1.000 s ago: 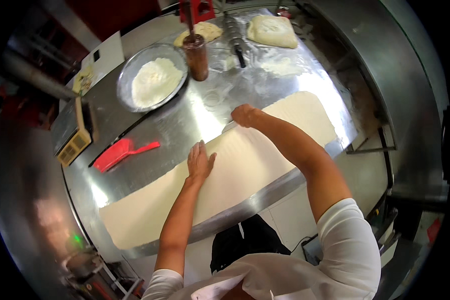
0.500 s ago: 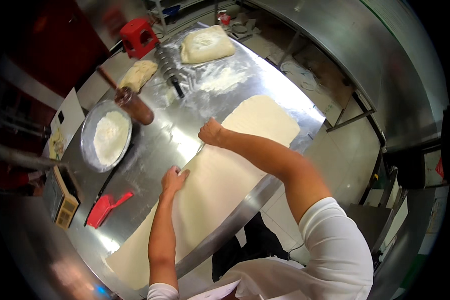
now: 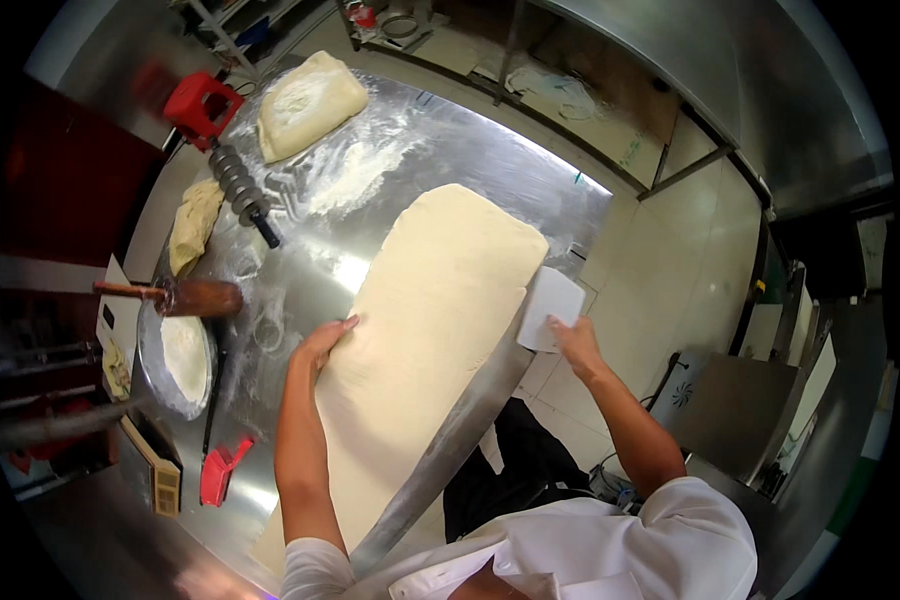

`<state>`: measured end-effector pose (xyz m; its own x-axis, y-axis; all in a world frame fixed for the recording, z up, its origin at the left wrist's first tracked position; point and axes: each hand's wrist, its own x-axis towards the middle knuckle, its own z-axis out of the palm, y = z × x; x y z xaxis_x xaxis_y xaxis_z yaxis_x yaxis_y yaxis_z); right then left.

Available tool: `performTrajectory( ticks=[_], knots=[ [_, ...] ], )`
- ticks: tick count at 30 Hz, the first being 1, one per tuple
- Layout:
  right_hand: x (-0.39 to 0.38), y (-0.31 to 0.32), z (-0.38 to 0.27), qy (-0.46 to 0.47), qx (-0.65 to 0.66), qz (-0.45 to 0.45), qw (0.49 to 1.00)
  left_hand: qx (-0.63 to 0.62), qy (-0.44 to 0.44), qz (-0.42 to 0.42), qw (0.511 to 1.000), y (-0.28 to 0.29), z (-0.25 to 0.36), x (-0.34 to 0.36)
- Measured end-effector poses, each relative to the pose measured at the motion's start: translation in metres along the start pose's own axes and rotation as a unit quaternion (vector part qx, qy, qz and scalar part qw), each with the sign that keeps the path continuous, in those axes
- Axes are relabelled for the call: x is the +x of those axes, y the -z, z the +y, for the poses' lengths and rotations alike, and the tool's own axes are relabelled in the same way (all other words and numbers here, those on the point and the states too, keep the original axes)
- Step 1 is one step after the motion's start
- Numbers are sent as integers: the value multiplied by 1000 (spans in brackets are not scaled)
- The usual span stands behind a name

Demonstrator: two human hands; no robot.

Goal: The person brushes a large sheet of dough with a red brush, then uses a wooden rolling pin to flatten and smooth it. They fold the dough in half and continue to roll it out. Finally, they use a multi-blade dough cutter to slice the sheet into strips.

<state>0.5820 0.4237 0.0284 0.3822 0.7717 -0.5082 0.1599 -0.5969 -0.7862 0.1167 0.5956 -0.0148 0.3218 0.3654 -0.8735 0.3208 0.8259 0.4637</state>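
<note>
A long pale dough sheet (image 3: 430,300) lies along the near edge of the steel table (image 3: 560,200). My left hand (image 3: 328,340) is at the sheet's left edge, fingers curled against it and partly hidden. My right hand (image 3: 574,338) grips a white scraper (image 3: 547,300) just beside the sheet's right edge, by the table's rim. A wooden rolling pin (image 3: 202,298) lies left of the sheet across a bowl of flour (image 3: 182,365). Beyond it are a yellow dough lump (image 3: 192,228) and a ridged roller (image 3: 238,185).
A floured dough slab (image 3: 310,105) sits at the far end. A red scoop (image 3: 217,470), black rod (image 3: 210,400) and boxy tray (image 3: 155,475) lie on the left. A red stool (image 3: 202,105) stands beyond the table; steel counters (image 3: 730,80) run behind and right.
The view has turned. My right hand has moved from the sheet's far edge to its near-right edge, now holding the white scraper. My left hand's fingers, earlier extended, are curled at the edge.
</note>
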Motion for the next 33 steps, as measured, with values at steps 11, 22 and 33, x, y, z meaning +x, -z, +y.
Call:
performTrajectory(
  ticks=[11,22,33],
  knots=[
    [59,-8,22,-130,188,18,973,-142,-53,-82,985,-82,150,111],
    [71,-4,20,-32,54,32,998,43,-108,-3,993,-141,237,158],
    [186,69,-124,87,-361,-59,926,462,-279,373,755,-185,236,143]
  ],
)
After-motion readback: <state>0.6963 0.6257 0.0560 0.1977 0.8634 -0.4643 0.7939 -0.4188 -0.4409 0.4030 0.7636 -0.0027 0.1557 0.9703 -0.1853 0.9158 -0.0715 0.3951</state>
